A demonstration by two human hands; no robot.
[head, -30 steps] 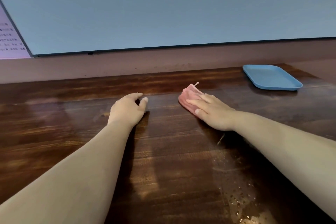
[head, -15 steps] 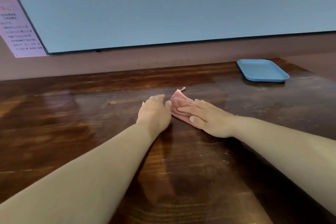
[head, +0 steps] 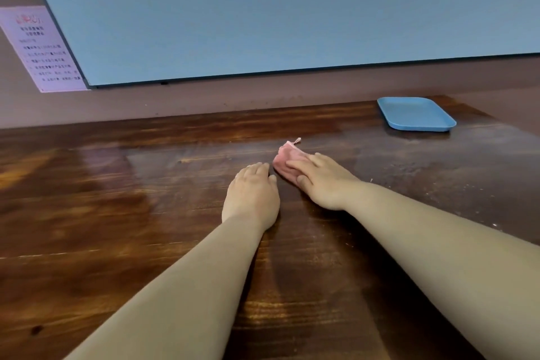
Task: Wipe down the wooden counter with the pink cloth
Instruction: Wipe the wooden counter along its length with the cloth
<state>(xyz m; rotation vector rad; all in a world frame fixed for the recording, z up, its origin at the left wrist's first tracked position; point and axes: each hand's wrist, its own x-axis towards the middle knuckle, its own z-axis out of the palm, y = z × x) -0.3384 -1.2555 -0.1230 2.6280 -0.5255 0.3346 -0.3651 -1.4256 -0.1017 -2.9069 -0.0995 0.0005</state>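
A large pale blue-grey panel (head: 277, 9) with a thin dark lower edge filled the wall behind the bench. Beneath it ran a dull mauve-brown wall strip (head: 204, 99). At upper left, a pale pink notice (head: 43, 50) with small print, too blurred to read, was fixed beside the panel's slanted edge.

We stretch both sleeved arms forward. Our left hand (head: 252, 195) lies palm down, fingers straight and together. Our right hand (head: 320, 181) angles inward, flat, fingers extended, thumb out.
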